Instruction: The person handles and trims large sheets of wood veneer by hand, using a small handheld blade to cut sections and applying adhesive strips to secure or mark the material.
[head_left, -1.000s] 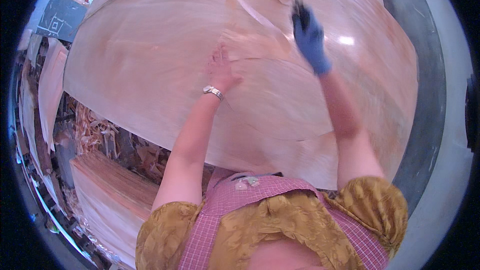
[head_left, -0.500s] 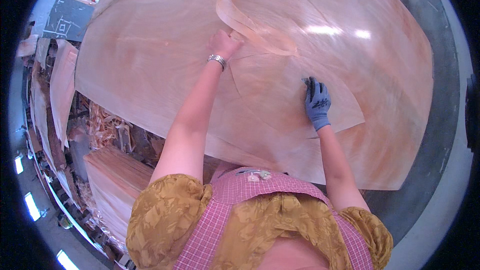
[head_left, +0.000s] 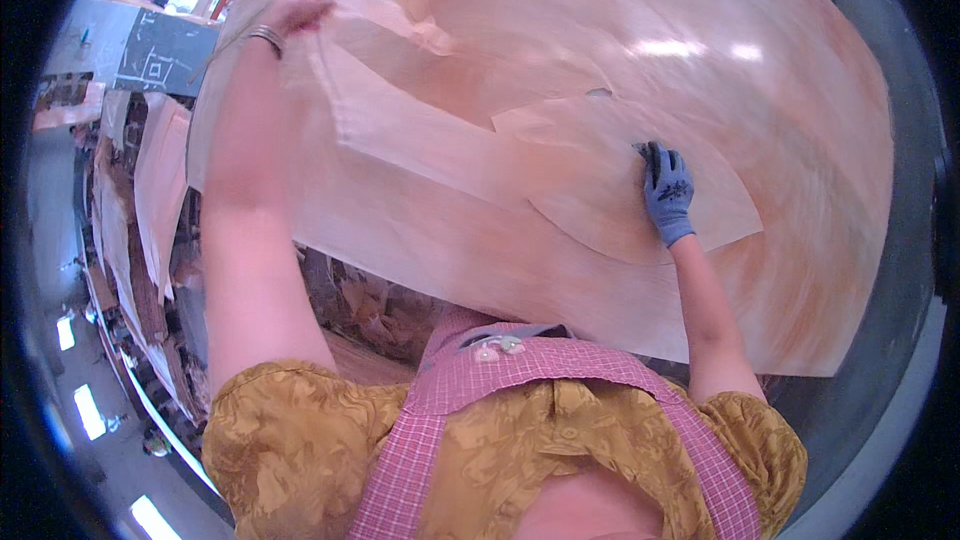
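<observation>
My bare left hand (head_left: 297, 12), a bracelet on its wrist, is closed on a torn pale wood veneer strip (head_left: 375, 12) over the far left of a broad veneer sheet (head_left: 800, 270). Loose veneer (head_left: 430, 135) trails from under that hand toward the middle. My right hand (head_left: 667, 185), in a blue-grey glove with dark fingers, rests on a rounded veneer piece (head_left: 580, 165) on the sheet. Its fingers are curled round something small and dark, whose tip pokes out beside the fingertips; its kind cannot be made out.
A dark grey surface (head_left: 905, 140) borders the sheet on the right. To the left stand a grey panel with chalk-like marks (head_left: 160, 55) and hanging veneer pieces (head_left: 165, 180). Veneer scraps (head_left: 365, 305) lie below the sheet's near left edge.
My left hand has swung far to the left and away from me, pulling the veneer strip with it and parting it from the rounded piece. My right hand has stayed on that piece.
</observation>
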Available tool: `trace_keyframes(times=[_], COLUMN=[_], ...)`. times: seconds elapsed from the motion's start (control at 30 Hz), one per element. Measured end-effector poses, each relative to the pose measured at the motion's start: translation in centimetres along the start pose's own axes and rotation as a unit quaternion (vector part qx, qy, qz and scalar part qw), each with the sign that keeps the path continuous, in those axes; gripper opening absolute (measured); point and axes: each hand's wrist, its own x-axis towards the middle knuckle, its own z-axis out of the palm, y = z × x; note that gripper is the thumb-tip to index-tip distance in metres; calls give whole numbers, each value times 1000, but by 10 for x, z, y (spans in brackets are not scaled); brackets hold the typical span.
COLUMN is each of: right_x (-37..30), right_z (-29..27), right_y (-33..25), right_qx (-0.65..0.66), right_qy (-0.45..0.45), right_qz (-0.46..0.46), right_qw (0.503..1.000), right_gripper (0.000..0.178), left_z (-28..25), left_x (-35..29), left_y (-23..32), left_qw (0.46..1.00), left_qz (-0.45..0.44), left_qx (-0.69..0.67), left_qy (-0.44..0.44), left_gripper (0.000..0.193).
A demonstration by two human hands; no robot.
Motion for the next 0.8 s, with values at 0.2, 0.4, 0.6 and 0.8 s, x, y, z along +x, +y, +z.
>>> trace_keyframes(times=[0.2, 0.4, 0.6, 0.8], right_x=[5, 16, 31, 33], right_z=[-5, -4, -10, 3], right_y=[-11, -23, -53, -43], right_qx=[-64, -95, -75, -7], right_qy=[-40, -86, -82, -74], right_qz=[16, 61, 91, 128], right_qw=[997, 990, 990, 989], right_gripper=[36, 34, 34, 28], left_z=[-102, -72, -41, 45], left_x=[102, 141, 122, 29], left_y=[2, -7, -45, -148], left_qw=[924, 924, 902, 941], left_qz=[99, 260, 302, 181], left_qx=[-30, -258, -93, -53], left_qy=[367, 109, 293, 280], left_gripper=[34, 29, 51, 53])
